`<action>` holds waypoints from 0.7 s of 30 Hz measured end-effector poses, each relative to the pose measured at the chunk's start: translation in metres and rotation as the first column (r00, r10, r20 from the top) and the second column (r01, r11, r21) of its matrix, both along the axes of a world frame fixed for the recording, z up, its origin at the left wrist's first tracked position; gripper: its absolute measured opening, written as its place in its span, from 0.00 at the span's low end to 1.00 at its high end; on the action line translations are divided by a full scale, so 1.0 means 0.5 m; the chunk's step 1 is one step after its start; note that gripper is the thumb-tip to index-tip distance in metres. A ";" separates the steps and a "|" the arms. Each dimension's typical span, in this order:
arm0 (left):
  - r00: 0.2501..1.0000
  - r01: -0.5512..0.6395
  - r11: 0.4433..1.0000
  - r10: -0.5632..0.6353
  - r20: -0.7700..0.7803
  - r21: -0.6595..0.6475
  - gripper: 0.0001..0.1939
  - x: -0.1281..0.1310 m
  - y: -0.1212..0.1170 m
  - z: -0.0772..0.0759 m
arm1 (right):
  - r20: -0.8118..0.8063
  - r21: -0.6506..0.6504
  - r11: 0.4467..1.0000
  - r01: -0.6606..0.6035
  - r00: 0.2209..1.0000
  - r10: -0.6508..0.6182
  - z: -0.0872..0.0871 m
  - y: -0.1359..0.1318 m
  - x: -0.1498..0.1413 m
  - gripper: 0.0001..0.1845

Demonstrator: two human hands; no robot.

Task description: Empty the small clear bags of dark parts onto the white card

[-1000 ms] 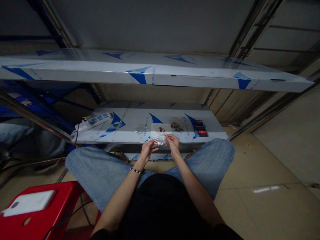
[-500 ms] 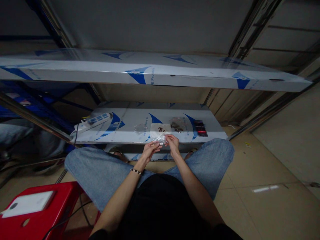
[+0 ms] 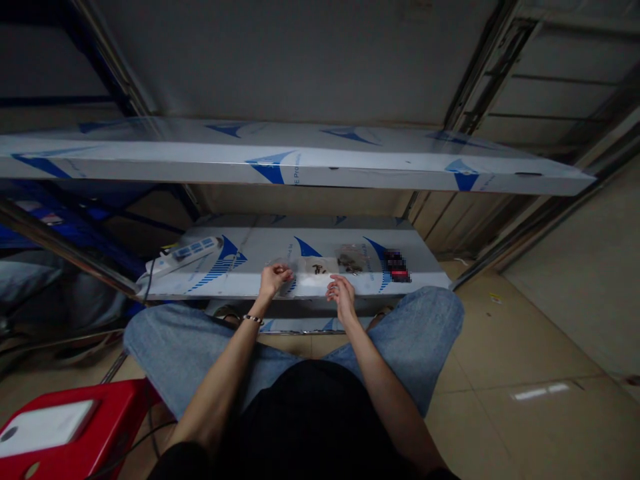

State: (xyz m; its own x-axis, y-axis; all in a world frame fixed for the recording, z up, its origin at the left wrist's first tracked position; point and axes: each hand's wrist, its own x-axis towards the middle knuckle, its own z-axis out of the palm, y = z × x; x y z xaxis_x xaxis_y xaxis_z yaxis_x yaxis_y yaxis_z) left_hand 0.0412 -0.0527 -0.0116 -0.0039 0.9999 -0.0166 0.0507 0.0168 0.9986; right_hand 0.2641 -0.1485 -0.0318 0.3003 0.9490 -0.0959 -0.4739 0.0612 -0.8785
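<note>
My left hand (image 3: 275, 279) is over the left of the lower shelf, its fingers pinched on a clear plastic bag (image 3: 290, 285). The bag's outline is faint, and I cannot tell it from other clear plastic under the hand. My right hand (image 3: 343, 295) hovers at the shelf's front edge, fingers loosely apart and holding nothing. Just beyond it lies a white sheet (image 3: 306, 272) with several small dark brown pieces (image 3: 319, 269) on it. Right of the sheet, a clear bag of dark pieces (image 3: 351, 263) lies flat.
A white power strip (image 3: 187, 254) rests at the left of the film-covered lower shelf (image 3: 260, 233). A pixelated dark and red item (image 3: 397, 265) lies at the right. The upper shelf (image 3: 320, 170) overhangs behind. A red stool (image 3: 113, 417) carries a white device (image 3: 47, 427).
My hands have parted. The left moved left with the clear plastic from between them, while the right let go and stayed near the sheet. The view has shifted slightly.
</note>
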 end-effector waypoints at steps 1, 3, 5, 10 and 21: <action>0.992 0.048 0.999 -0.046 -0.121 0.013 0.12 -0.002 0.018 0.009 | -0.007 -0.002 1.000 0.006 1.000 -0.006 0.000 0.000 0.001 0.18; 0.908 0.173 0.984 -0.147 -0.391 0.032 0.09 -0.001 0.049 0.029 | -0.016 -0.008 1.000 0.027 1.000 -0.027 0.000 -0.001 0.002 0.17; 0.747 0.281 0.959 -0.199 -0.634 0.029 0.05 0.008 0.071 0.049 | -0.020 -0.014 0.999 0.045 0.999 -0.046 0.000 -0.002 0.003 0.16; 0.469 0.339 0.938 -0.103 -0.877 0.071 0.06 0.059 0.101 0.081 | 0.001 -0.026 0.999 0.022 1.000 -0.022 -0.001 -0.005 -0.002 0.15; 0.511 0.296 0.954 -0.191 -0.838 -0.037 0.09 0.107 0.118 0.086 | 0.037 -0.105 0.994 0.003 0.999 0.001 -0.029 0.004 0.007 0.15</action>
State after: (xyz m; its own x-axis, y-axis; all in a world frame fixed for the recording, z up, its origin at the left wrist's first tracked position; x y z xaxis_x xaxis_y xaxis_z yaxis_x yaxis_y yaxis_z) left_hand 0.0947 0.0065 0.0314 0.2807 0.9588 -0.0428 0.8365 -0.2225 0.5008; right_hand 0.2674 -0.1465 -0.0462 0.3064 0.9340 -0.1840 -0.4410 -0.0320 -0.8969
